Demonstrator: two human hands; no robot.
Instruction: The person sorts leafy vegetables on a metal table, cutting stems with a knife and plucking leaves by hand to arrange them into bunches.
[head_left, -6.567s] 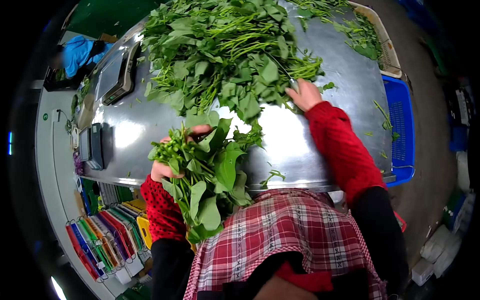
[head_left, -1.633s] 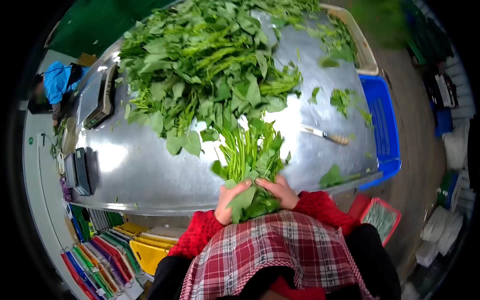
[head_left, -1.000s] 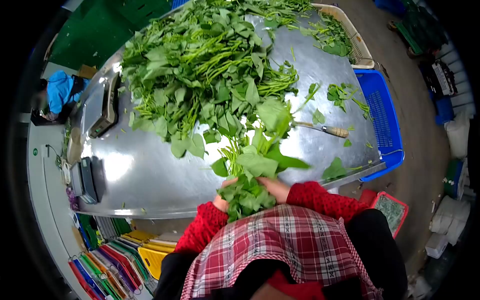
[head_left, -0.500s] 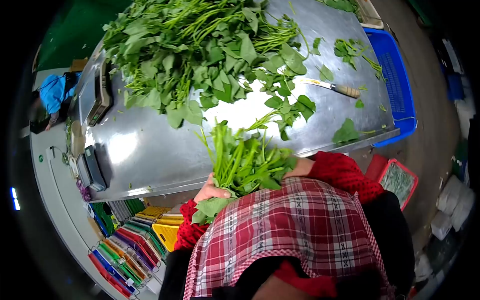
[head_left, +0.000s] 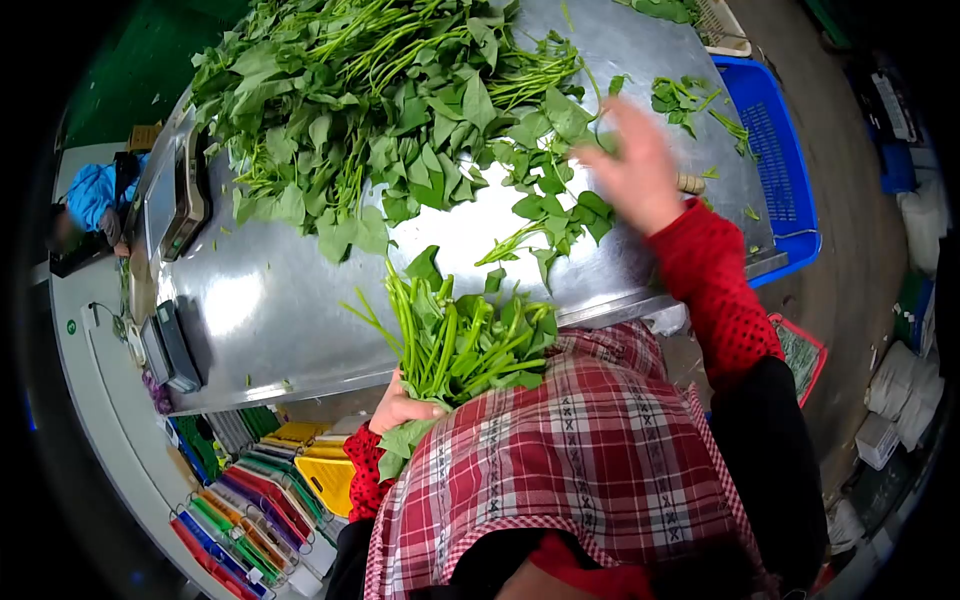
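The surface (head_left: 290, 310) is metal, smooth and shiny with bright reflections. The crate (head_left: 790, 190) is blue plastic with small holes. The apron (head_left: 580, 450) is checked cloth, matt.

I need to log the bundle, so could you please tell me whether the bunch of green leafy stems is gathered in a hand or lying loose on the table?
Gathered: the left hand grips the bunch of green leafy stems at its base, stems fanning upward.

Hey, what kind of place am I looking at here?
Probably a vegetable packing or sorting area: a heap of leafy greens on a steel table, a weighing scale, and a blue crate beside it.
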